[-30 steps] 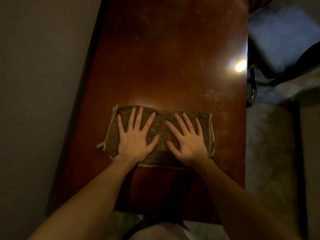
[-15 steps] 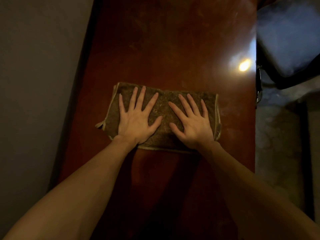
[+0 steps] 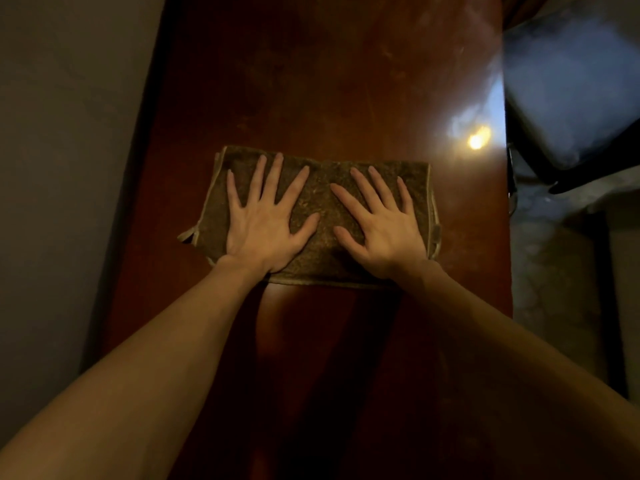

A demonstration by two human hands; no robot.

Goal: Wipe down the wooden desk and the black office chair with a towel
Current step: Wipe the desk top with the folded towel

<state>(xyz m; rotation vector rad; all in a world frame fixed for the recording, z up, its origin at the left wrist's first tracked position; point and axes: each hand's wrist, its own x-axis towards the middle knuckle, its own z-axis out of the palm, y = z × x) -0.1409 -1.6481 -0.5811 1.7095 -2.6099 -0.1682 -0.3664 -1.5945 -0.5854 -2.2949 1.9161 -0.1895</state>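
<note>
2 bare forearms reach forward over the desk (image 3: 346, 81). left hand (image 3: 263, 223) and right hand (image 3: 384, 230) lie flat, fingers spread, palms pressing the folded brown towel (image 3: 322, 206) mid-desk. Light glare (image 3: 478, 140) near right edge; black chair (image 3: 571, 98) far right, off the desk

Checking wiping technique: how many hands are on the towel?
2. The left hand lies flat on the left half of the towel; the right hand on its right half.
</note>
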